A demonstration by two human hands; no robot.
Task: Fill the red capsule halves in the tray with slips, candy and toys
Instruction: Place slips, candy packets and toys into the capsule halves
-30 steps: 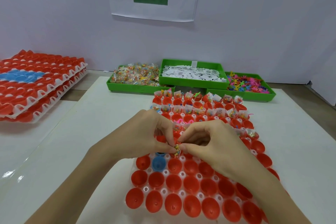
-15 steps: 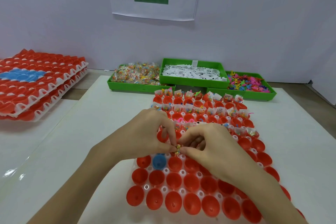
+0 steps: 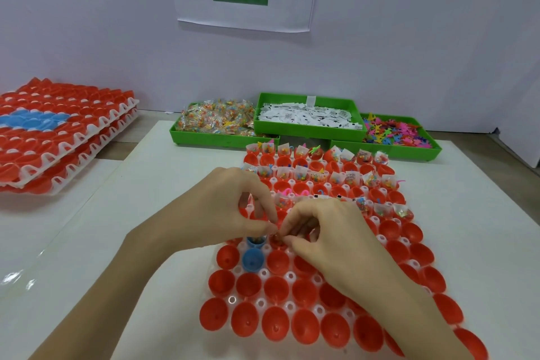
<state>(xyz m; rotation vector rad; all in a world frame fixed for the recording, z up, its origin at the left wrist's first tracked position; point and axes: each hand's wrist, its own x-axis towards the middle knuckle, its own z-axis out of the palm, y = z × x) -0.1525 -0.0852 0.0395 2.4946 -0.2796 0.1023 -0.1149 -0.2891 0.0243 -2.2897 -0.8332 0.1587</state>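
Now both hands meet over the tray (image 3: 264,273): left hand (image 3: 230,210) and right hand (image 3: 330,238) each hold a pinching grip on something tiny, likely candy, low over a red capsule half (image 3: 277,242) beside the blue halves (image 3: 252,261), presumably to drop it in cleanly.

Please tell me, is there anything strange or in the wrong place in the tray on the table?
Yes. Two blue capsule halves sit among the red capsule halves of the tray, just below the left hand. The task names only red halves, so they look misplaced. Nothing looks spilled or broken.
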